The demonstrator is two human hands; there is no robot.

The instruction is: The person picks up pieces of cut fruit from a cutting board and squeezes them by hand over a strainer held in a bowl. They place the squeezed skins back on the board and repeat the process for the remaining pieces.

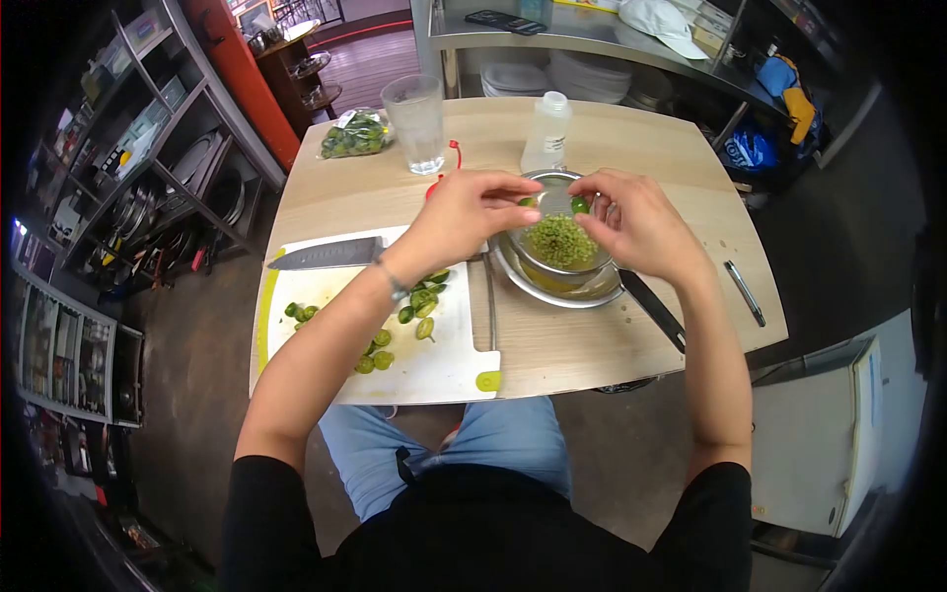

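Over the round metal strainer [559, 242] near the tabletop's middle, left hand [464, 212] and right hand [636, 222] pinch a small green fruit half [580, 205], squeezing; next, likely another half from the white cutting board [434, 365].

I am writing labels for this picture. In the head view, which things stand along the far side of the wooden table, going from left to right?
Bag of small green fruits → drinking glass → clear plastic bottle with a white cap.

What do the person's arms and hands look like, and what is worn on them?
Both arms are bare from the short black sleeves down. The left hand has a thin dark band at its wrist. The right hand wears nothing that I can see: no gloves, no rings visible.
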